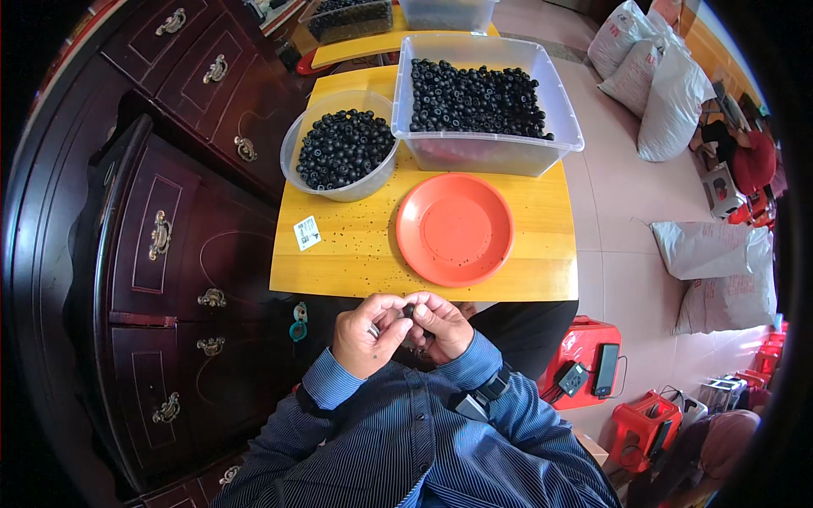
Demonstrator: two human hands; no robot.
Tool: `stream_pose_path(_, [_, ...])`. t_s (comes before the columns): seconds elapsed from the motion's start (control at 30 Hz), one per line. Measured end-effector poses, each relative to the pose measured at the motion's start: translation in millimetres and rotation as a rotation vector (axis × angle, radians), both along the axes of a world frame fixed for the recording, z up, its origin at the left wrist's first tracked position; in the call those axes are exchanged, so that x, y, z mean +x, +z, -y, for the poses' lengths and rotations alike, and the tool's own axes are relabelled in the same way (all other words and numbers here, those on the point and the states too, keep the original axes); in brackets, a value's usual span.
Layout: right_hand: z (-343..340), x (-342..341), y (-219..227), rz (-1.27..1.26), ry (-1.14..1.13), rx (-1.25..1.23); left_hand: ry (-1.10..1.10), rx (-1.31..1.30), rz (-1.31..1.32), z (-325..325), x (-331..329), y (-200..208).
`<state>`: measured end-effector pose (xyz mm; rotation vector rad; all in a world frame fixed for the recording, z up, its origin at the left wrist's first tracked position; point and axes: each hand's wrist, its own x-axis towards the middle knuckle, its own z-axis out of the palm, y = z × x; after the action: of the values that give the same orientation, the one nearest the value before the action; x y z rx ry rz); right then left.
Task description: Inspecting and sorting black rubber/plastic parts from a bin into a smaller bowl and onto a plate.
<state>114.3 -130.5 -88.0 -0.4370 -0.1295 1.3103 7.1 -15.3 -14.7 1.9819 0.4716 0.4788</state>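
My left hand (pixel 362 340) and my right hand (pixel 449 328) meet just in front of the table's near edge. Between their fingertips they pinch a small black round piece (pixel 409 311), mostly covered by fingers. A ring-like metal band (pixel 374 330) shows at my left fingers. Beyond them on the table lies a shallow orange plate (pixel 455 196) with a few dark specks. A round clear tub (pixel 292 173) holds many black round pieces with holes (pixel 345 148). To its right, a larger clear rectangular bin (pixel 483 157) holds more of the same.
The yellow table (pixel 339 262) carries dark crumbs and a white label card (pixel 306 233). Dark wooden cabinets (pixel 190 245) stand close on the left. On the right floor are white sacks (pixel 669 110) and a red stool (pixel 580 339) with black devices. Other people sit farther right.
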Motion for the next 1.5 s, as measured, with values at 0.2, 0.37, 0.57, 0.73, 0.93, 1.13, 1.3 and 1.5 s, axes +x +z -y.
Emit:
stream_pose_path(0.2, [-1, 2, 2, 0.061, -0.001, 0.063, -0.083, 0.064, 0.06, 1, 3, 2])
stream_pose_path(0.37, [2, 2, -5, 0.059, -0.007, 0.106, -0.09, 0.109, 0.034, 0, 0, -2])
stream_pose_path(0.57, [5, 2, -5, -0.124, 0.095, 0.097, -0.047, 0.135, 0.043, 3, 0, 3])
stream_pose_path(0.73, [6, 1, 2, -0.131, 0.133, 0.045, -0.034, 0.177, 0.103, 4, -3, 0])
stream_pose_path(0.93, [5, -1, -1, -0.112, 0.024, 0.05, 0.003, 0.154, 0.127, 5, -4, -4])
stream_pose_path(1.13, [5, 0, 5, -0.079, 0.011, -0.007, -0.057, 0.112, -0.116, -7, -4, 8])
stream_pose_path(1.3, [5, -1, -8, -0.072, 0.012, 0.062, -0.109, 0.206, -0.174, -4, -2, 9])
stream_pose_path(1.5, [5, 0, -7, -0.057, 0.023, 0.095, -0.104, 0.234, -0.19, -4, -1, 12])
